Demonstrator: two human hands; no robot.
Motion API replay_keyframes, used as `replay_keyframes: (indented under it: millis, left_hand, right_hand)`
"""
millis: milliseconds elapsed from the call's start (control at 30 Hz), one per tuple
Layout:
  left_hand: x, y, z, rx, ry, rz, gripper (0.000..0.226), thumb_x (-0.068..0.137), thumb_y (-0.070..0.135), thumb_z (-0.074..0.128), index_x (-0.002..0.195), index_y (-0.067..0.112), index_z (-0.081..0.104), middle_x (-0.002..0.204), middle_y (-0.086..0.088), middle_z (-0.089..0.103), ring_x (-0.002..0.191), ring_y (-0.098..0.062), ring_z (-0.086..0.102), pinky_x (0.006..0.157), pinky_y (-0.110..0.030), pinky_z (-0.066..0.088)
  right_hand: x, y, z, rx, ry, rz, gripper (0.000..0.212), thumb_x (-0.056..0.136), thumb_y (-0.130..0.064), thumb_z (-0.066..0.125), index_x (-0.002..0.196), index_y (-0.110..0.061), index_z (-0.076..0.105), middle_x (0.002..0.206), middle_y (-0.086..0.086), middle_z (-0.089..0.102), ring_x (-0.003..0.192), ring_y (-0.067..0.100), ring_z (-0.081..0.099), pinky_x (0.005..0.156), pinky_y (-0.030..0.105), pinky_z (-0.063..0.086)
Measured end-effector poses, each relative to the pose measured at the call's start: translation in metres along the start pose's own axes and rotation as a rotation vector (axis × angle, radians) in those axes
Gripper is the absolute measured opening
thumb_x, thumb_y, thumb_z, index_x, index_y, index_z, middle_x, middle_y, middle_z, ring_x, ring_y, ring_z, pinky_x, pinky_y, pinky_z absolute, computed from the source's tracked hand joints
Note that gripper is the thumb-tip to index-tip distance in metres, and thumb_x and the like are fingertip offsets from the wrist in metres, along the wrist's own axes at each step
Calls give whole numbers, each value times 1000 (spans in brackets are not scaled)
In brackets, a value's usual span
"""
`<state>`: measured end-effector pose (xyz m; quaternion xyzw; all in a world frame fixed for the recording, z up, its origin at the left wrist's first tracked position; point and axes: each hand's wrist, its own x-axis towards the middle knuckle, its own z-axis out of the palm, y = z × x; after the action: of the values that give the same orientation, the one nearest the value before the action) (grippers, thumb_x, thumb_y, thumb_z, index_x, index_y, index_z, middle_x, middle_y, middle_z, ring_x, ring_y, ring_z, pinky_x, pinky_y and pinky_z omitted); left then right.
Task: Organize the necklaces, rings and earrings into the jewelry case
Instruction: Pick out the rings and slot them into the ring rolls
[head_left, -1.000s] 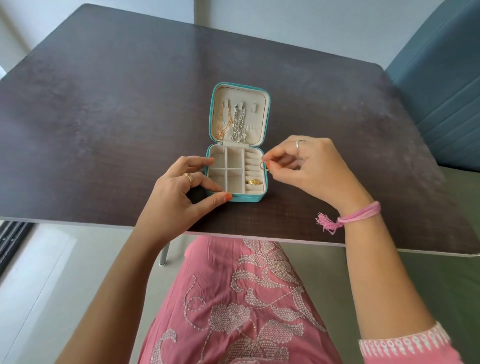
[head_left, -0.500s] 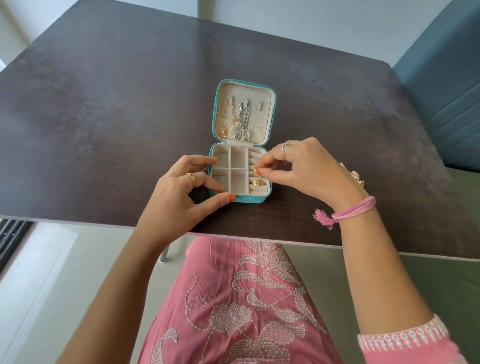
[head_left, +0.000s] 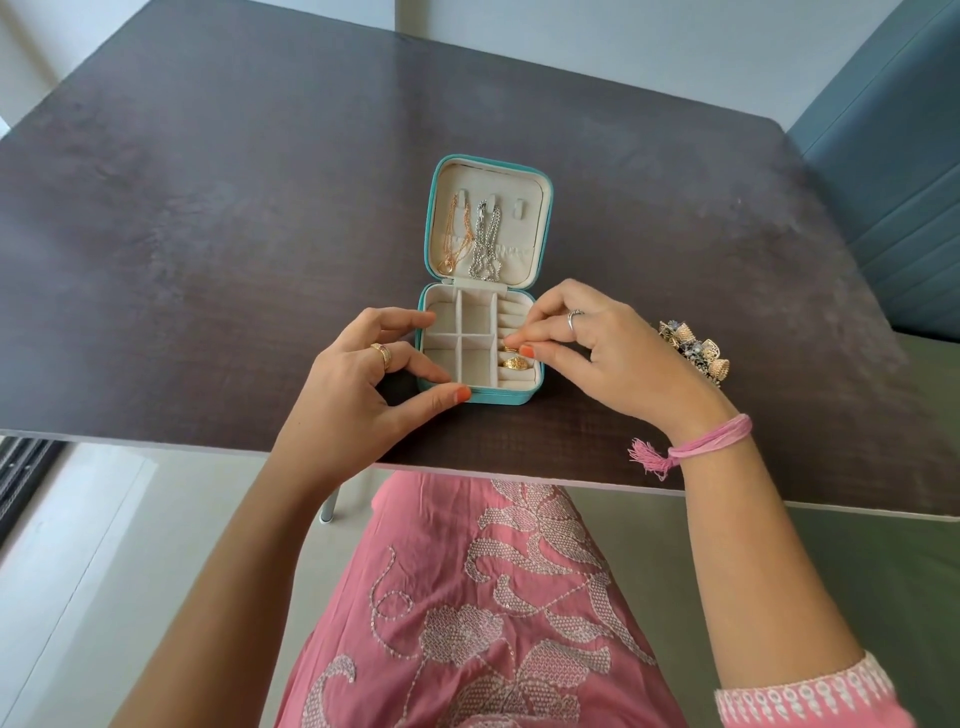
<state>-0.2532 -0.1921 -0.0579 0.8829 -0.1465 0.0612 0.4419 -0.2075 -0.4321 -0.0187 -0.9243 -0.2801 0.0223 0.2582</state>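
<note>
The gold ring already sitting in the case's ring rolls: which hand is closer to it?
Right. The right hand pinches just above the gold ring, fingertips almost touching it; the left hand holds the jewelry case at its opposite, left edge.

I look down on a dark brown table (head_left: 208, 208) with a pale edge, over a light floor (head_left: 104, 545). A white wall (head_left: 623, 41) stands behind; a blue-grey upholstered seat (head_left: 893, 182) sits at right.
</note>
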Motion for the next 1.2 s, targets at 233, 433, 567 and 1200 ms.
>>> replay_keyframes:
  millis: [233,433,567,1200]
  left_hand:
    - [0,0,0,-1,-2,-11,20,71,45,71,84,31,73,126,14,50,114,7,46,91,2,34]
    - [0,0,0,-2,-11,-7,19,70,48,69,83,35,70,126,15,49,112,12,45,89,4,34]
    - [0,0,0,4,-4,-5,20,70,48,70,84,33,72,126,14,50,112,9,46,90,3,33]
    - [0,-1,0,-5,9,-9,26,70,48,70,83,27,75,123,14,52,113,9,48,94,-1,34]
  right_hand:
    - [-21,14,-15,74,298,121,20,94,-14,59,106,-22,72,102,-4,61,89,11,60,79,20,48]
    - [-33,26,-26,-79,236,272,19,88,-10,65,104,-18,74,92,-7,63,74,-9,58,68,4,42]
    - [-28,24,-24,-153,112,309,22,86,-16,69,107,-20,73,94,-7,67,73,-4,60,71,8,46]
    - [-9,-1,-31,-10,238,241,14,83,-16,70,96,-19,75,80,-12,68,75,0,66,73,7,51]
